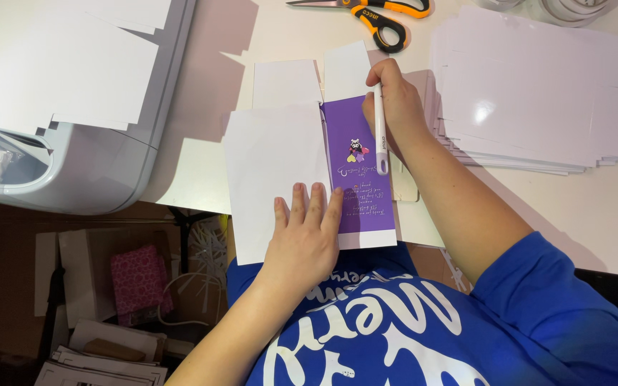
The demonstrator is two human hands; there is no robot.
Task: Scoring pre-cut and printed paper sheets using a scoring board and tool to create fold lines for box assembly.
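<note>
A flat die-cut card box blank (280,164) lies on the white table, its white side flap folded beside a purple printed panel (363,186) that carries a small cartoon figure. My left hand (307,232) presses flat on the white flap, fingertips at the fold next to the purple panel. My right hand (395,104) grips a white pen-shaped tool (380,136) upright over the top of the purple panel, its rounded end pointing toward me.
A grey cutting machine (87,136) with white sheets on it stands at the left. Orange-handled scissors (377,14) lie at the far edge. A stack of flat white box blanks (545,93) sits at the right. Boxes and a pink package (137,282) lie below the table.
</note>
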